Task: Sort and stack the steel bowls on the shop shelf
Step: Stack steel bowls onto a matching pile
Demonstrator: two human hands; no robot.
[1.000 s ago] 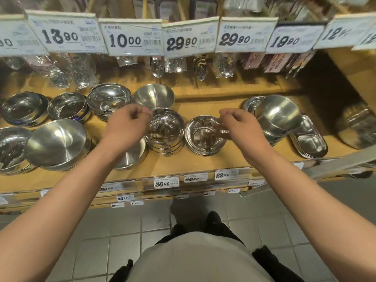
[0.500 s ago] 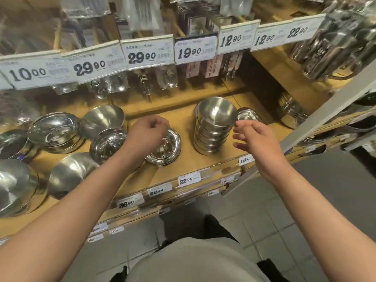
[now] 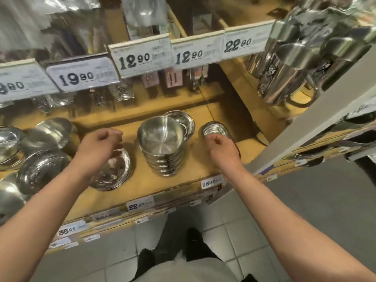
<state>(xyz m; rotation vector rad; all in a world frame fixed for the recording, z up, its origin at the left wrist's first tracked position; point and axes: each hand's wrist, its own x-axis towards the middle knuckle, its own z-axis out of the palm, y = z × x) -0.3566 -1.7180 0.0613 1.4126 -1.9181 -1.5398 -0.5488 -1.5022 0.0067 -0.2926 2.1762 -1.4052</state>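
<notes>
A tall stack of steel bowls [image 3: 160, 147] stands mid-shelf between my two hands. My left hand [image 3: 99, 147] hovers above a low stack of shallow steel bowls [image 3: 116, 174], fingers loosely curled and holding nothing. My right hand [image 3: 220, 147] hangs with loosely curled, empty fingers just over a stack of rectangular steel trays [image 3: 213, 129]. Behind the tall stack lies a round steel plate [image 3: 184, 121]. More bowls [image 3: 42, 169] sit at the left of the wooden shelf [image 3: 203, 165].
Price tags [image 3: 142, 55] hang along the upper shelf edge, with packaged utensils behind them. Steel mugs [image 3: 295, 64] hang at the upper right. A grey upright post [image 3: 311, 127] bounds the shelf on the right. Grey floor tiles [image 3: 234, 231] lie below.
The view has swung right, so the tall stack now sits centred. My right hand moved past that stack to above the trays. My left hand stays over the shallow bowls.
</notes>
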